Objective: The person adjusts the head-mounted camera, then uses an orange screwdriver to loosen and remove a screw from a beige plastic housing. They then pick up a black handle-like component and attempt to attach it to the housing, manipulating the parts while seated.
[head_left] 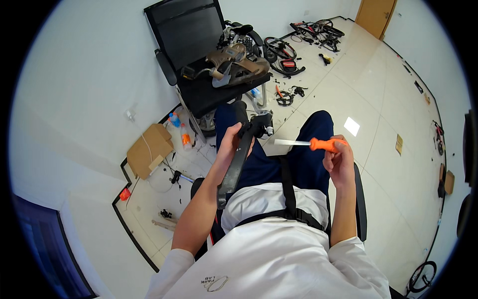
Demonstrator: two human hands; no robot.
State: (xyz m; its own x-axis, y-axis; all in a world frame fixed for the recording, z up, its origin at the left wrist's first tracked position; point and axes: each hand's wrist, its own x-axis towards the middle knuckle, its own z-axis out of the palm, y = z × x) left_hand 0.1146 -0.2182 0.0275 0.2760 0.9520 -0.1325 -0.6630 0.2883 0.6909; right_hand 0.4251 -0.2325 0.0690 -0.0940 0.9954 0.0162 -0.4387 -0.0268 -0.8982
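My left hand (230, 143) is closed round a long black bar-like part (234, 172), whose kind I cannot make out. Its flat, scuffed end points down toward my lap, and at its far end is a black bracket with silver bits (262, 124), over my left thigh. In my right hand (340, 163), above my right thigh, is a flat-bladed screwdriver (324, 144). Its orange handle lies in my fingers, and the silver blade points left toward the bracket without touching it.
Ahead stands a black chair (199, 89) with brown parts (241, 65) piled on its seat. Bicycle parts (318, 32) and a wheel (280, 48) litter the tiled floor beyond. Left are a cardboard box (149, 149) and bottles (185, 137). Another wheel (422, 277) lies far right.
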